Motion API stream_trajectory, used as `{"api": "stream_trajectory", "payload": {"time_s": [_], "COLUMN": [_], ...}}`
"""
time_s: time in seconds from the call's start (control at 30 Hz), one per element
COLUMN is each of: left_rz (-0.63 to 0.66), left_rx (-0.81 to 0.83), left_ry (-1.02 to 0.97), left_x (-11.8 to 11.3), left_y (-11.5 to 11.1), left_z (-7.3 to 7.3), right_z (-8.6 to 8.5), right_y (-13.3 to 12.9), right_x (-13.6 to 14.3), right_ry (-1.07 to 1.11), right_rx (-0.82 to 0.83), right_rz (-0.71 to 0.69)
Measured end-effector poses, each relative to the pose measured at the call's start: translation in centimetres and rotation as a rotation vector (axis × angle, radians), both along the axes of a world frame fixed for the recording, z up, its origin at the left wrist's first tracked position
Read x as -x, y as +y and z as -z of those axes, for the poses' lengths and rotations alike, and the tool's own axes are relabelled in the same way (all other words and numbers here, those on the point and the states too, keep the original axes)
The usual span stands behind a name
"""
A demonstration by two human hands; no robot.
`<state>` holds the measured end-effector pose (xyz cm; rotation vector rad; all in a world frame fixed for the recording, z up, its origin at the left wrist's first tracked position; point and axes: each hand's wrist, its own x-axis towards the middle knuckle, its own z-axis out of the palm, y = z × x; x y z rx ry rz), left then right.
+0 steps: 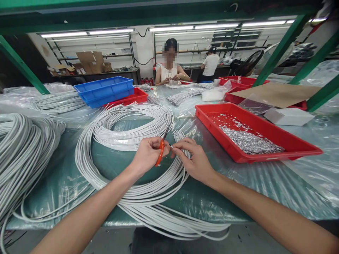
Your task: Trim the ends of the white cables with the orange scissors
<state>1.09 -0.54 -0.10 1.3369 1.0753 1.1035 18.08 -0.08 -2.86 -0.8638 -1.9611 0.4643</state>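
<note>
My left hand (147, 153) is closed around small orange-handled scissors (160, 153), their dark blades pointing away from me. Just to the right, my right hand (195, 160) pinches a thin grey-white cable near its end (171, 146), with the fingertips of both hands almost meeting there. My fingers hide part of the cable, and whether the blades touch it I cannot tell. Beneath both hands lies a big coil of similar cables (91, 165), several of their ends bunched beside my right fingers. A second coil (119, 135) rests behind it.
At right, a red tray (299, 150) holds many small silvery pieces (249, 141). A blue tray (104, 90) sits on a red one at back left. More cable (23, 158) is heaped at far left. Green posts (275, 51) frame the table; a person (171, 72) sits opposite.
</note>
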Motion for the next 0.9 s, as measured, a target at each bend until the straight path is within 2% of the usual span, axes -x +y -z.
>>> {"api": "stream_trajectory", "payload": {"time_s": [0.13, 0.33, 0.53, 0.6, 0.73, 0.8, 0.9], "left_rz": [0.024, -0.004, 0.01, 0.024, 0.015, -0.012, -0.041], "left_rx": [-0.009, -0.007, -0.062, -0.083, -0.097, -0.078, -0.025], "left_ry": [0.035, 0.017, 0.026, 0.04, 0.064, 0.072, 0.082], "left_x": [0.0, 0.0, 0.1, 0.3, 0.5, 0.6, 0.9], "left_y": [0.0, -0.3, -0.1, 0.0, 0.3, 0.6, 1.3], "left_z": [-0.1, -0.2, 0.4, 0.6, 0.6, 0.6, 0.8], "right_z": [0.1, 0.0, 0.1, 0.0, -0.4, -0.5, -0.4], "right_y": [0.2, 0.3, 0.4, 0.5, 0.8, 0.9, 1.2], "right_x": [0.0, 0.0, 0.0, 0.0, 0.0, 0.0, 0.0], "right_ry": [0.056, 0.065, 0.067, 0.101, 0.21, 0.27, 0.367], "right_rx": [0.081, 0.095, 0.131, 0.205, 0.462, 0.554, 0.622], "right_rz": [-0.068, -0.07, -0.112, -0.176, -0.364, -0.398, -0.375]}}
